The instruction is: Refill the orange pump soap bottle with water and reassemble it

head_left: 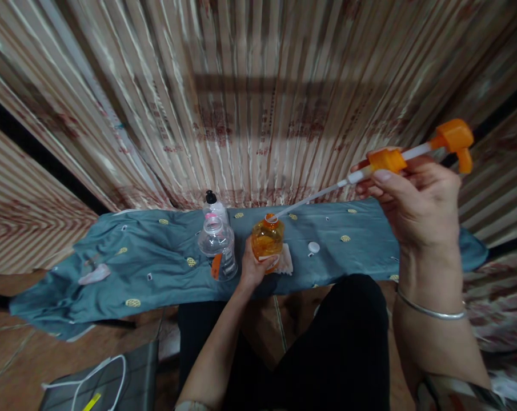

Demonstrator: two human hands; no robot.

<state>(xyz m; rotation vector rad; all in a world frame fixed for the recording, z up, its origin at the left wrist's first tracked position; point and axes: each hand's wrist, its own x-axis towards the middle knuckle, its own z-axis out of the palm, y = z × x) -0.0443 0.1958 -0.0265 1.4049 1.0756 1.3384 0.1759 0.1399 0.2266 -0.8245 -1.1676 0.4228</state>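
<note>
Left hand (252, 268) closed round orange bottle (267, 240), upright on teal cloth (155, 262), centre. Right hand (416, 205) pinches pump head (389, 160), raised at right. Only the dip-tube tip meets the bottle mouth (collar unseated).

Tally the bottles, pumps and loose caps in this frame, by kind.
bottles: 3 (orange bottle, clear bottle, black-capped bottle)
pump: 1
loose cap: 1
total: 5
</note>
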